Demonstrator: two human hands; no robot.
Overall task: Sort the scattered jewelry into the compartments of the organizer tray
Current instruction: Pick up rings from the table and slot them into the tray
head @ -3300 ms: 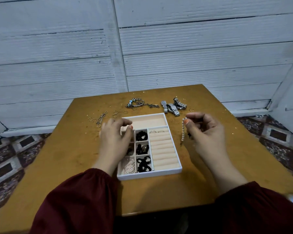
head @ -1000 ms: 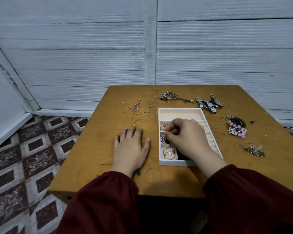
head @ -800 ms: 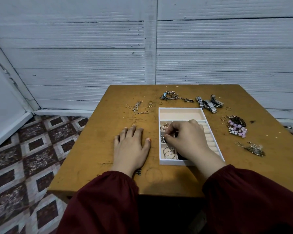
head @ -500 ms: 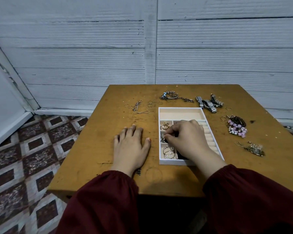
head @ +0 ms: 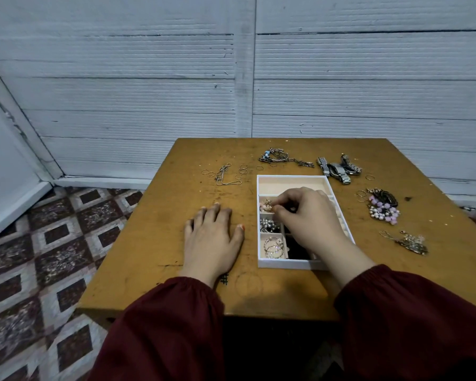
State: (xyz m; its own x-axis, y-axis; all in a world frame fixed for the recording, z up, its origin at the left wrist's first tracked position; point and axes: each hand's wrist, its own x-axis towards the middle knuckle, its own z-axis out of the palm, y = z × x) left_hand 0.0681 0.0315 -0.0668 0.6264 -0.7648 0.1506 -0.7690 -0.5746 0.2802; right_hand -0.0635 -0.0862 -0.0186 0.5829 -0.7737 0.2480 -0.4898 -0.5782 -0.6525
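Observation:
A white organizer tray (head: pixel 291 177) lies on the wooden table (head: pixel 154 243). My right hand (head: pixel 309 217) is over the tray's middle, fingers curled, fingertips pinching a small jewelry piece at the edge of the upper-left small compartment, beside a pink and gold piece (head: pixel 266 206). Below it, one compartment holds a pearl cluster (head: pixel 268 224) and another holds hoops (head: pixel 274 247). My left hand (head: pixel 212 239) rests flat on the table, left of the tray. The right hand hides the ring rolls.
Loose on the table are thin rings and a wire piece (head: pixel 226 174) at the far left, a chain bracelet (head: pixel 278 158) and watches (head: pixel 337 168) behind the tray, and a purple bead cluster (head: pixel 382 210) and gold chain piece (head: pixel 411 241) to its right. A tiled floor lies to the left.
Earlier my right hand held a pearl strand right of the tray and my left hand was on the tray. Over the last second my right fingertips crept toward the upper-left compartment; my left hand stayed flat.

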